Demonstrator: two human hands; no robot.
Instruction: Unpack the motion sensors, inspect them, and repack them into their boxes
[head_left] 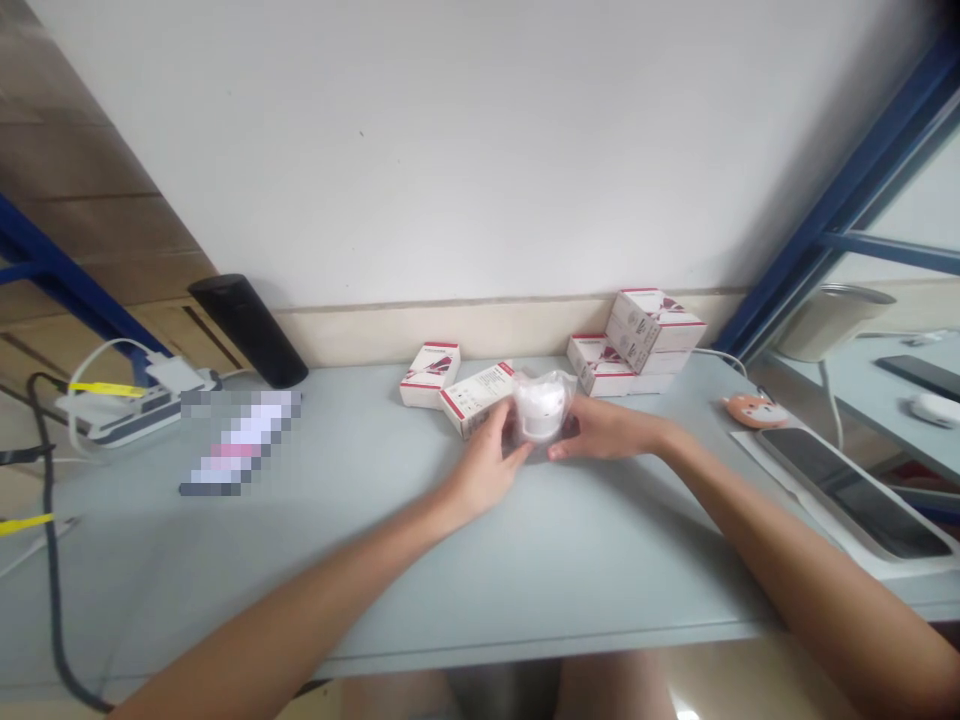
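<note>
Between my two hands is a white rounded device in a clear plastic bag (541, 412), over the middle of the desk. My left hand (486, 462) grips its left side, thumb toward the front. From the right, my right hand (600, 430) holds the other side, with the thumb low and the fingers partly hidden behind the bag. Just behind my left hand lies a white box with red edges (472, 395), its printed face up. Another small red-and-white box (430, 376) sits to its left.
Several stacked red-and-white boxes (652, 340) stand by the wall at the back right. A pixelated phone-like object (244, 445), a black cylinder (251, 330) and a power strip (142, 410) with cables are on the left. A dark-screened device (855, 490) lies at the right edge.
</note>
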